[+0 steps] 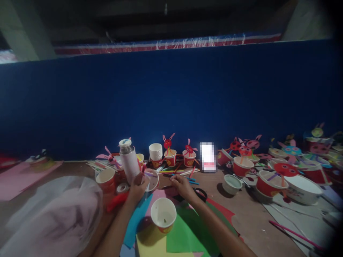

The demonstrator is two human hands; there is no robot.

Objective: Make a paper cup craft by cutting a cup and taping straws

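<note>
My left hand (139,186) is closed beside the pale thermos flask (128,160). Thin red and purple strips (149,174) stick out at its fingertips, over a paper cup (153,185) lying tilted behind them. My right hand (181,186) has its fingertips pinched together near loose blue sticks (193,181); what they hold, if anything, is too small to make out. Between my forearms a white-and-red paper cup (163,214) stands upright on sheets of coloured paper (184,232). Black-handled scissors (200,194) lie partly under my right wrist.
Several cups with paper rabbit figures (167,143) line the back and right. A stack of cups (155,153), a lit phone (208,157), a small bowl (232,184) and a roll of tape (122,188) stand around. Clear plastic (59,214) covers the left; a blue panel (171,100) rises behind.
</note>
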